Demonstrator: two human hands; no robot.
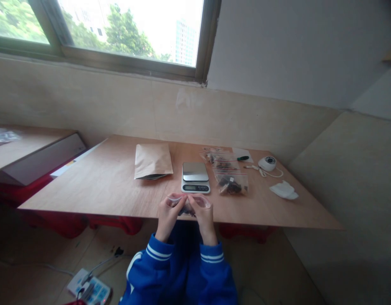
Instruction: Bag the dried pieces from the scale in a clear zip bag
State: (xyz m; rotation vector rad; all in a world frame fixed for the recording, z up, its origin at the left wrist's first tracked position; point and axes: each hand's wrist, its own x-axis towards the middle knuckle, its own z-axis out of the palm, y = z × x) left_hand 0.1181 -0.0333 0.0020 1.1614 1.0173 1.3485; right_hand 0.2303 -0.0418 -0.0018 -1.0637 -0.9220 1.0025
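Observation:
Between my two hands is a clear zip bag with a red seal line and dark pieces inside, held at the table's front edge. My left hand pinches the bag's top from the left. From the other side, my right hand grips the same top edge, the thumbs close together. Just beyond my fingers stands a kitchen scale with a bare steel plate; its display is too small to read. Left of the scale lies a brown paper pouch. To its right is another zip bag with dark contents.
More filled zip bags lie behind, beside a green-and-black pen-like tool on white paper. Further right are a white dome camera with its cable and a crumpled white tissue. A power strip sits on the floor at left.

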